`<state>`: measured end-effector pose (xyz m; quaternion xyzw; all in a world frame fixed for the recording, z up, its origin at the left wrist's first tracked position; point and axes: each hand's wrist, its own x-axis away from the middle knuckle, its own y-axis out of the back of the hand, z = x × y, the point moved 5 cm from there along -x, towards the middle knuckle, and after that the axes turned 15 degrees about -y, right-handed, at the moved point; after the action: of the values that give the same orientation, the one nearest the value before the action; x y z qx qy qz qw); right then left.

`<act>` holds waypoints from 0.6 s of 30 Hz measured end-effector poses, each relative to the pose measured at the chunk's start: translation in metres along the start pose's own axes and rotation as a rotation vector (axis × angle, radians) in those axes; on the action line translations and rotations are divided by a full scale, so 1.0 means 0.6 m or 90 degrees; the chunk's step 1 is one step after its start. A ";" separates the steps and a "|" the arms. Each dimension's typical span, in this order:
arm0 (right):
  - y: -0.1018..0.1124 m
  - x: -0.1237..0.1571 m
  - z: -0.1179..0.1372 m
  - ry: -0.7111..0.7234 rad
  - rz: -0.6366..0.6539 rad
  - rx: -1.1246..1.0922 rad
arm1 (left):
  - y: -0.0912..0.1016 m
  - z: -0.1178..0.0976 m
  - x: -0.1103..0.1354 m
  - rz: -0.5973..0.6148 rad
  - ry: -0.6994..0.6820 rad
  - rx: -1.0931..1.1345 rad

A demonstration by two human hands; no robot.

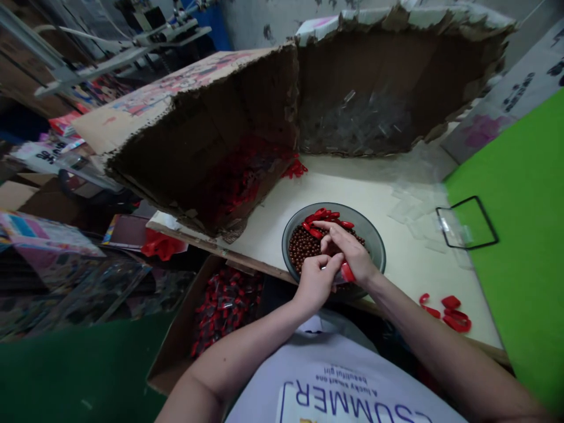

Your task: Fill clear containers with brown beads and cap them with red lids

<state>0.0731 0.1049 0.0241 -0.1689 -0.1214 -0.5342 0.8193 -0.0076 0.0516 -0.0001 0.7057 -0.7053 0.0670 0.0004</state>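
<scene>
A grey bowl (379, 247) holds many small brown beads (304, 249), with several glossy red plastic pieces (328, 217) heaped on top toward its far side. My left hand (315, 285) is at the bowl's near rim, thumb and fingers pinched on a small red-and-clear plastic piece (347, 272). Part of that piece is hidden between the hands. Over the beads, my right hand (352, 252) has its forefinger stretched out to the red pieces and its other fingers loosely bent. Whether the forefinger touches them I cannot tell.
One torn cardboard box (198, 135) spills red pieces onto the white table (264, 235); another (423, 82) holds clear plastic parts. Below the table edge, a carton (176, 346) contains many red-and-clear pieces. Rightward lie red scraps (456, 314), a black frame (493, 226) and a green panel (524, 194).
</scene>
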 end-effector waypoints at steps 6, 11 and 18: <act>-0.004 -0.005 -0.044 -0.028 -0.083 -0.088 | 0.004 0.030 0.003 0.046 0.046 0.010; 0.033 -0.012 -0.055 -0.052 -0.103 -0.223 | 0.089 0.042 0.005 -0.056 0.047 -0.029; 0.409 0.029 -0.068 -0.013 -0.706 0.191 | 0.447 0.099 0.116 -0.469 0.113 -0.485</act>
<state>0.3056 0.1647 -0.0428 0.0335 -0.2741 -0.8595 0.4302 -0.2695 -0.0250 -0.0774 0.8478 -0.3825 -0.1388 0.3401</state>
